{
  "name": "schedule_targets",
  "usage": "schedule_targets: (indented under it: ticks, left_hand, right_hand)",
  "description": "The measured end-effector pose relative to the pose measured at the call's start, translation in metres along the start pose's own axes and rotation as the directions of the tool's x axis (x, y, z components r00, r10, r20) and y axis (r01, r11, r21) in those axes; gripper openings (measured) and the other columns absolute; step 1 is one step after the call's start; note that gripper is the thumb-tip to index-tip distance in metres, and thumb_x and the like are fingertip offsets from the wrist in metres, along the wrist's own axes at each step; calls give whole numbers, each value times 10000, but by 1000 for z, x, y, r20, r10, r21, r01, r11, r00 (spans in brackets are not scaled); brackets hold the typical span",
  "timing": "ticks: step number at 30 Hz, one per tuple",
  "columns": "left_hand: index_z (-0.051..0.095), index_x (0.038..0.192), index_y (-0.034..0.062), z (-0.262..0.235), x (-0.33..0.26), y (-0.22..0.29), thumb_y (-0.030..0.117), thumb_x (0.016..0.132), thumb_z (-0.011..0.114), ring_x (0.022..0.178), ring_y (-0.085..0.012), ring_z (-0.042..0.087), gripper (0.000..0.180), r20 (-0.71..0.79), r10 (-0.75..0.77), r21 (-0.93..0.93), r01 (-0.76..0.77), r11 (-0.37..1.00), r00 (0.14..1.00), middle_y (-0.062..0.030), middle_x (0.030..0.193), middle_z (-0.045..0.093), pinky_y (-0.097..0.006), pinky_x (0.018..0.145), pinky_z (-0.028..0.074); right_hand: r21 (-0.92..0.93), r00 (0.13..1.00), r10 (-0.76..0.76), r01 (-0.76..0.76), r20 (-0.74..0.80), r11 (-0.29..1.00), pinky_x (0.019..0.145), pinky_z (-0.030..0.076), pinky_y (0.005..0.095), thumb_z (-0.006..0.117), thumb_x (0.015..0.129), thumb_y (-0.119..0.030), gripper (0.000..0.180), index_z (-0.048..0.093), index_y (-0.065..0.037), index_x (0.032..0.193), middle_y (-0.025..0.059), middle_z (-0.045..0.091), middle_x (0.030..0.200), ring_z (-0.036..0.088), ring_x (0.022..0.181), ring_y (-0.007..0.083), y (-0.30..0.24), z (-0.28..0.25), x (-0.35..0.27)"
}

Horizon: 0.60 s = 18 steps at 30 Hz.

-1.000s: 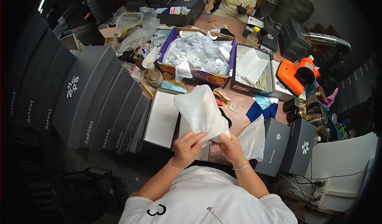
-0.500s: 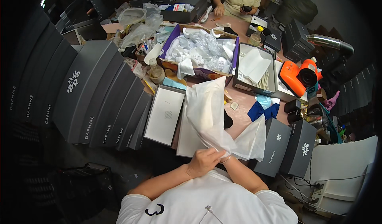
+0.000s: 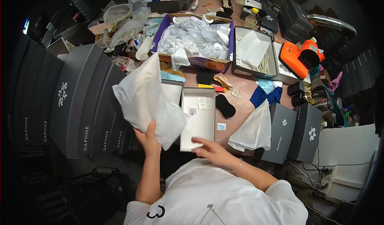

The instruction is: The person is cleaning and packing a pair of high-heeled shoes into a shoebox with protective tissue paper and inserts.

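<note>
White dust bag (image 3: 146,103), soft non-woven cloth by the look, held up over the near-left of the worktop (image 3: 244,105). Left hand (image 3: 147,139) grips its lower edge, fingers closed on the fabric; bag rises from the hand and leans far-left, long axis running near-right to far-left, upper end reaching toward the row of grey shoebox lids (image 3: 76,105). Which end is the mouth I cannot tell. Right hand (image 3: 212,150) open, fingers spread, holding nothing, hovering at the near edge of the open white shoebox (image 3: 199,119), which lies with its long side running near to far and looks empty apart from small paper tags. Just right of the box: a black insole-shaped piece (image 3: 225,106); further right a second white bag (image 3: 253,129) slumped against two upright grey boxes (image 3: 294,131). Far side: purple-walled carton of white tissue (image 3: 196,39), orange handheld tool (image 3: 300,57). Another person's hands at the far edge, kept apart. Judgement: the bag would handle best with both hands, the free one taking the opposite corner to keep the cloth flat and clear of the box rim; a one-handed grip lets it sag and fold.
</note>
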<state>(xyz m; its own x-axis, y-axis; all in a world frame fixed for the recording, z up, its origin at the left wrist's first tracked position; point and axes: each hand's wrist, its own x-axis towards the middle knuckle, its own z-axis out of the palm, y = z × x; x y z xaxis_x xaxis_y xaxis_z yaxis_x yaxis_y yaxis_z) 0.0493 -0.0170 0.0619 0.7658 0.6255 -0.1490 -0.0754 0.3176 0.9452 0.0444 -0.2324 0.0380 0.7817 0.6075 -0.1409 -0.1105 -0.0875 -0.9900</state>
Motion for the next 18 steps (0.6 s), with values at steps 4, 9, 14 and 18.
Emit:
schedule_targets:
  ticks: [4,9,14,18]
  left_hand:
    - [334,1349,-24,6,-37,-17,51,727,747,1109,-297,546,751,457,19,557,-303,774,889,-192,1233,523,-374,950,439]
    - [233,1437,36,-19,-19,-72,35,690,738,1050,-430,546,901,756,-201,619,-582,527,623,-242,1196,501,-426,875,487]
    - [511,1217,-16,-15,21,-77,16,754,604,1023,-357,537,473,818,-65,574,-806,143,571,-171,1159,538,-444,930,401]
    - [590,1126,-19,-7,36,-58,22,783,615,1021,-361,557,346,764,-56,626,-717,307,643,-196,1090,582,-411,905,433]
  right_hand:
    - [493,929,149,41,-340,869,958,426,343,668,879,-230,582,385,-2,1335,133,516,1264,513,1153,206,9,-8,30]
    - [585,887,168,131,-430,800,891,448,286,646,882,-203,463,464,-5,1259,68,580,1166,552,1054,151,30,-4,55]
    - [-309,974,55,-124,-222,943,944,436,427,705,795,-233,649,412,12,1320,240,513,1245,553,1092,377,90,-1,63]
    - [-614,991,-8,-76,-133,786,1030,358,477,779,699,-260,889,305,-53,1422,292,350,1388,411,1218,471,87,10,31]
